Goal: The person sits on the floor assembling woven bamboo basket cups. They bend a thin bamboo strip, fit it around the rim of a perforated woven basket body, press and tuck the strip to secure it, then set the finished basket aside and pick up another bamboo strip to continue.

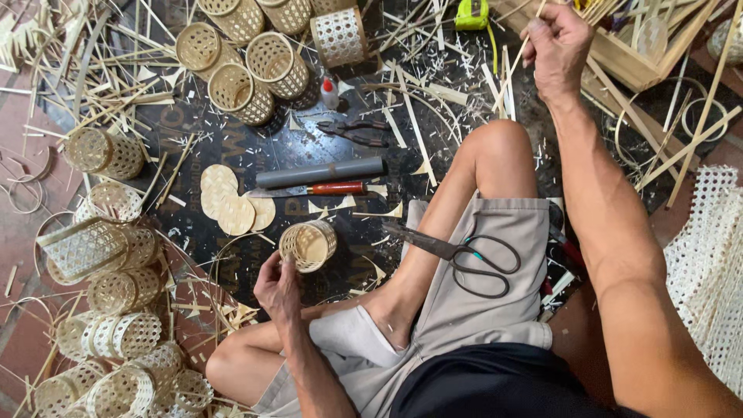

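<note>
My left hand (279, 286) grips a small woven bamboo cup (309, 244) by its near rim, low over the dark mat (193, 147). My right hand (556, 45) is stretched far forward at the upper right, its fingers pinched on a thin bamboo strip (523, 48) beside a wooden tray (631, 58) of strips. Large black scissors (464, 255) lie across my right thigh. Just beyond the cup sit round woven discs (228, 201), a knife with a red handle (309, 189) and a grey tube (319, 172).
Woven cups (248, 70) stand at the top, and more (116, 310) are piled at the left. Pliers (356, 131), a glue bottle (330, 93) and a yellow tape measure (472, 14) lie beyond. Bamboo scraps litter the floor. White woven sheet (708, 263) lies at the right.
</note>
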A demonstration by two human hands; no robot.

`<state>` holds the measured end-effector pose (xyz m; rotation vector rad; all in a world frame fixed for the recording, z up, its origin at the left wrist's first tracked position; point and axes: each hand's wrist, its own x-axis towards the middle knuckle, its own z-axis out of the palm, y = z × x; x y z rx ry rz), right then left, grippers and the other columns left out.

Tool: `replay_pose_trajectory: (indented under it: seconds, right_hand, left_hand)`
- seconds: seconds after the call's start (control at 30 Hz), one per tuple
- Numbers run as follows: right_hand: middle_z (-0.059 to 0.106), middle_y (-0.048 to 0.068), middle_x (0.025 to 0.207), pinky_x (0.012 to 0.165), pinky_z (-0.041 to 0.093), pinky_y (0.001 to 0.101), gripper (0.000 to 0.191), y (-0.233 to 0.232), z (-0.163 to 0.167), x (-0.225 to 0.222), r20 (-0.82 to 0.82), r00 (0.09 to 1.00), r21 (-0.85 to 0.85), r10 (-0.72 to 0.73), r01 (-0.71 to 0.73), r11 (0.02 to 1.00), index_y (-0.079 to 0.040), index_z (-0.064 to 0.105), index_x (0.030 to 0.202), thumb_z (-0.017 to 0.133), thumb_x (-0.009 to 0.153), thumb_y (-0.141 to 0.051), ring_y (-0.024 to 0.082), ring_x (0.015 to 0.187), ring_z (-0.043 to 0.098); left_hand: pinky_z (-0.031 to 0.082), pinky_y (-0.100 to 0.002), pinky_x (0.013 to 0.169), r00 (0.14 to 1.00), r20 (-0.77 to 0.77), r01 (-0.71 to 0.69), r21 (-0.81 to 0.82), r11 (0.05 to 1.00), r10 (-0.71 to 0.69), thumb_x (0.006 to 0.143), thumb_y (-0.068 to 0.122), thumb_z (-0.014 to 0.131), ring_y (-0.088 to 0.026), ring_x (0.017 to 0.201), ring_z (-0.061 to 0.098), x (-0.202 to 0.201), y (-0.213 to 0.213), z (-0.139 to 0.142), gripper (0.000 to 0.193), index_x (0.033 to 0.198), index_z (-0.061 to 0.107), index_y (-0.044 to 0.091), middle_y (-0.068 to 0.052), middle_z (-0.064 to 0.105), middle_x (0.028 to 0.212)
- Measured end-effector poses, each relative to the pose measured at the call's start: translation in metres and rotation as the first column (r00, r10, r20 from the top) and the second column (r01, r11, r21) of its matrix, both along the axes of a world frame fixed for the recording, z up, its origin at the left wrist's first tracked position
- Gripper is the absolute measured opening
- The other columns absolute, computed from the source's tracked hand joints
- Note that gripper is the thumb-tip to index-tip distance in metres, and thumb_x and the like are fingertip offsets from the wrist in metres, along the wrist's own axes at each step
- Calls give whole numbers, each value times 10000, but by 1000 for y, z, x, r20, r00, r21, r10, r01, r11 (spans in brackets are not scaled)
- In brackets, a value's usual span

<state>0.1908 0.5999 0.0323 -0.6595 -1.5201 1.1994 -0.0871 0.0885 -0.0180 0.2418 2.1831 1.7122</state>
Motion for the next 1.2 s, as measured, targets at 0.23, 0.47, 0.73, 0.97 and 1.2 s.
replay_pose_trajectory:
  seconds: [0.23, 0.47, 0.73, 0.97, 1.2]
  right_hand:
    - [709, 115, 869, 527, 495, 287, 54, 1, 0, -10, -259, 965, -230, 25, -86, 969, 32, 686, 1092, 693, 1061, -11, 123, 635, 617]
    - [613, 45, 670, 440, 433, 302, 84, 6, -5, -37, -472, 779, -371, -414, 250, 894, -22, 679, 919, 736, 969, -59, 137, 505, 546]
    - [705, 87, 890, 406, 516, 219, 210, -41, 51, -149, -38, 973, -96, 226, -229, 969, 3, 686, 1174, 666, 978, -71, 91, 580, 713]
    - [721, 88, 808, 413, 491, 213, 155, -22, 7, -25, 48, 980, -303, -191, 197, 932, 9, 750, 1090, 654, 996, -69, 58, 538, 631]
    - [723, 83, 765, 424, 541, 270, 123, 26, -10, 56, 3, 915, -329, -403, 381, 864, 31, 726, 986, 642, 989, -59, 109, 543, 674]
  left_hand:
    - [414, -204, 432, 996, 82, -40, -62, 997, 46, 957, 224, 745, -63, 540, 566, -1, -2, 8, 278, 1123, 736, 1, -13, 648, 697]
    - [401, -202, 433, 995, 86, 47, -22, 999, -45, 944, 214, 749, -64, 560, 580, 1, 0, 14, 301, 1167, 724, 12, -21, 661, 723]
    - [445, -193, 525, 985, 122, 118, 25, 993, -120, 982, 187, 729, -67, 650, 620, 3, -6, 5, 294, 1224, 720, 21, -21, 711, 831]
    - [363, -201, 447, 980, 178, 97, -44, 994, -88, 969, 199, 726, -64, 630, 588, 5, -5, 10, 315, 1234, 716, 29, -25, 677, 803]
    - [420, -209, 436, 990, 125, 73, -79, 994, -63, 991, 232, 683, -79, 589, 589, 10, 2, 22, 310, 1212, 708, 15, -35, 688, 778]
